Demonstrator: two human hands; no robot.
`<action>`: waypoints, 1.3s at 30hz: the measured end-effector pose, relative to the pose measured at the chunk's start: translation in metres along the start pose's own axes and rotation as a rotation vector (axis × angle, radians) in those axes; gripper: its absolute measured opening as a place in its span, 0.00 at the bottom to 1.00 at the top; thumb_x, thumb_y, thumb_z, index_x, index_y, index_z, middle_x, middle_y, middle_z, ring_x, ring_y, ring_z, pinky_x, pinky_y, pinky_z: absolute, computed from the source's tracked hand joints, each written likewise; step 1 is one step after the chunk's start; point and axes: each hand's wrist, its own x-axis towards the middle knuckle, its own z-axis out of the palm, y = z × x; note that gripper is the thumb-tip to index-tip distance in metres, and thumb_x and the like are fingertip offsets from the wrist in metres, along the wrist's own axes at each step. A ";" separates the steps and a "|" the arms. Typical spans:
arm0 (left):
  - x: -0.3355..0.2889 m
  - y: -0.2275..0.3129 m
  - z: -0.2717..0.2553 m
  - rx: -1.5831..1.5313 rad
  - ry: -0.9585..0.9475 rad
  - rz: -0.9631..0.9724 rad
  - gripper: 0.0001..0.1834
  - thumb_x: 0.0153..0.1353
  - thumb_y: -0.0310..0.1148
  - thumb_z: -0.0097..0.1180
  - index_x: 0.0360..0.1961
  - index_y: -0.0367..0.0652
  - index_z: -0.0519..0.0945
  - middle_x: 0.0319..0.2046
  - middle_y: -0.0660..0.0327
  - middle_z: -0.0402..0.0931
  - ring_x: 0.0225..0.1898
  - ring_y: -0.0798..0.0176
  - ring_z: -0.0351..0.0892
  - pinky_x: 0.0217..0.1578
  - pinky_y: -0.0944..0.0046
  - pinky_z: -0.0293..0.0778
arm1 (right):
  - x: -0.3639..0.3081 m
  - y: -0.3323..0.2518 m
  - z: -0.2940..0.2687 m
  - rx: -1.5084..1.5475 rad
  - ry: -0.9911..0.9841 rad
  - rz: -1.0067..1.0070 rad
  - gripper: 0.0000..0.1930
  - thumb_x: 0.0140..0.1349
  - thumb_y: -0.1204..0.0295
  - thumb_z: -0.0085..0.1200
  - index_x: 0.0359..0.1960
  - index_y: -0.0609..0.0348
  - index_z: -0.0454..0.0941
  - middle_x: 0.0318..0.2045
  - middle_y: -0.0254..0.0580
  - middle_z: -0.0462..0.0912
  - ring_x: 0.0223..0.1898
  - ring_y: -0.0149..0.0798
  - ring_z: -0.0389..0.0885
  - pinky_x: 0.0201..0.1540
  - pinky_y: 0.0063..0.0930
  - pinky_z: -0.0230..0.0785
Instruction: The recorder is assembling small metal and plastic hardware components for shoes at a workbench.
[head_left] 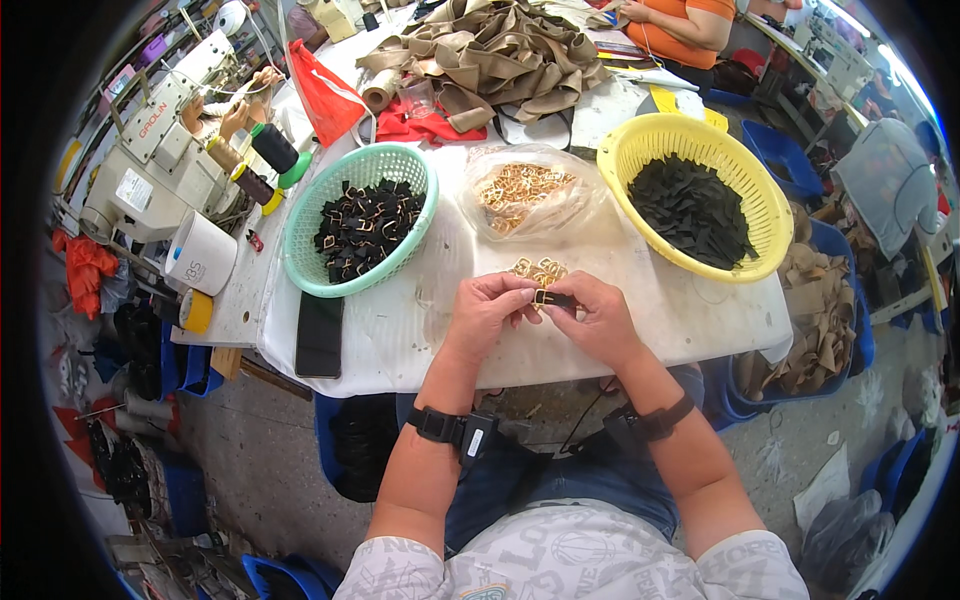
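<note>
Near the front of the white table, my left hand (482,312) and my right hand (600,318) meet with their fingers pinched. Between them is a short black fabric strip (558,299), with a gold metal buckle (541,297) at the left fingertips, partly hidden. Just beyond my fingers lies a small pile of gold buckles (538,268). A clear plastic bag (560,222) farther back holds many more. On the left, a mint-green basket (425,228) contains black strips with gold buckles on them. The yellow basket (618,158) at right is filled with plain black strips.
A black phone (319,337) lies at the table's left front edge. Thread spools (272,148) and a sewing machine (150,170) stand at left. Brown fabric pieces (500,55) are heaped at the back, where a person in orange (685,28) sits. Blue bins flank the table.
</note>
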 end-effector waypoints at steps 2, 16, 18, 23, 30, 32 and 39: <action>0.000 0.002 0.002 -0.016 0.006 0.001 0.10 0.60 0.24 0.55 0.41 0.32 0.82 0.27 0.59 0.81 0.24 0.69 0.80 0.22 0.75 0.69 | 0.000 0.001 0.000 0.012 0.008 0.005 0.14 0.50 0.82 0.61 0.40 0.60 0.80 0.32 0.40 0.82 0.22 0.28 0.74 0.25 0.20 0.68; -0.001 0.005 0.005 -0.012 0.036 -0.016 0.11 0.61 0.25 0.52 0.43 0.32 0.81 0.26 0.59 0.81 0.22 0.67 0.81 0.21 0.75 0.69 | 0.000 -0.004 -0.002 -0.002 0.002 0.010 0.14 0.50 0.82 0.61 0.40 0.60 0.80 0.36 0.41 0.84 0.22 0.28 0.76 0.25 0.20 0.70; -0.001 0.006 0.005 -0.072 0.042 -0.040 0.11 0.61 0.25 0.53 0.44 0.32 0.81 0.26 0.59 0.81 0.22 0.68 0.81 0.20 0.76 0.68 | 0.000 -0.004 -0.001 0.001 0.003 0.018 0.14 0.50 0.82 0.61 0.40 0.60 0.80 0.36 0.40 0.84 0.22 0.28 0.75 0.25 0.20 0.69; -0.002 0.006 0.004 -0.064 0.024 -0.028 0.13 0.62 0.25 0.54 0.46 0.32 0.80 0.28 0.59 0.82 0.22 0.69 0.82 0.20 0.77 0.67 | 0.000 -0.004 -0.002 -0.003 -0.001 0.016 0.14 0.50 0.82 0.61 0.40 0.60 0.80 0.36 0.41 0.84 0.22 0.28 0.75 0.25 0.21 0.69; -0.002 0.007 0.005 -0.026 0.009 -0.003 0.12 0.61 0.24 0.55 0.45 0.32 0.81 0.30 0.58 0.83 0.22 0.69 0.82 0.19 0.77 0.67 | 0.000 -0.005 -0.003 0.009 -0.005 0.014 0.14 0.50 0.83 0.61 0.40 0.61 0.80 0.37 0.41 0.84 0.23 0.28 0.75 0.26 0.20 0.69; -0.002 0.008 0.006 -0.020 0.013 -0.007 0.12 0.61 0.25 0.55 0.45 0.32 0.81 0.30 0.58 0.82 0.22 0.69 0.81 0.20 0.77 0.68 | 0.000 -0.004 -0.002 0.010 -0.004 0.013 0.14 0.50 0.83 0.61 0.40 0.60 0.80 0.36 0.40 0.84 0.23 0.28 0.75 0.26 0.20 0.69; -0.002 0.005 0.005 -0.020 0.027 -0.015 0.11 0.61 0.25 0.56 0.43 0.32 0.81 0.27 0.59 0.82 0.22 0.67 0.81 0.21 0.75 0.70 | -0.001 -0.004 -0.002 -0.001 -0.009 0.003 0.14 0.49 0.82 0.61 0.40 0.60 0.80 0.33 0.40 0.83 0.22 0.28 0.75 0.25 0.20 0.69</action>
